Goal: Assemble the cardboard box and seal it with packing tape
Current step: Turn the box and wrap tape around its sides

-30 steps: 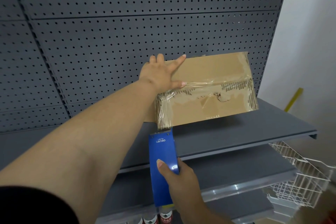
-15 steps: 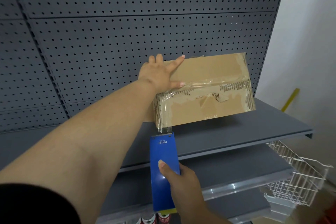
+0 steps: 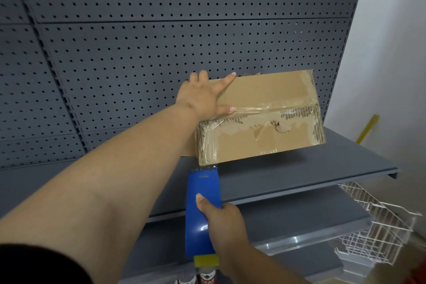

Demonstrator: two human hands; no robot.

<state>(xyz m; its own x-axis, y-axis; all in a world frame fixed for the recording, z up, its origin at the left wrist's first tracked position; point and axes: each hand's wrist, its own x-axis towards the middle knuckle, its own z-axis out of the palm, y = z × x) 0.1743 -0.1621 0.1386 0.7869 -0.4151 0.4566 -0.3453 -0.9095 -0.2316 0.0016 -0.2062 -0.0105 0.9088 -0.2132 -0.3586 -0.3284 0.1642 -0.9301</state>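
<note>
A closed brown cardboard box (image 3: 272, 90) rests on the grey top shelf (image 3: 288, 177), its near face torn and covered with clear tape (image 3: 208, 143). My left hand (image 3: 204, 97) lies flat on the box's top left corner, fingers spread, thumb along the front edge. My right hand (image 3: 221, 221) grips a blue tape dispenser (image 3: 201, 210) just below the box's lower left corner. A short strip of clear tape runs from the dispenser's tip up onto the box's left front edge.
A grey pegboard wall (image 3: 161, 53) stands behind the box. Lower shelves (image 3: 299, 217) step out beneath. A white wire basket (image 3: 378, 230) hangs at the lower right. Bottle tops (image 3: 205, 278) show at the bottom edge. A yellow stick (image 3: 367, 128) leans by the white wall.
The dispenser has moved up closer to the box's lower corner, shortening the free tape strip. My left hand has stayed on the box.
</note>
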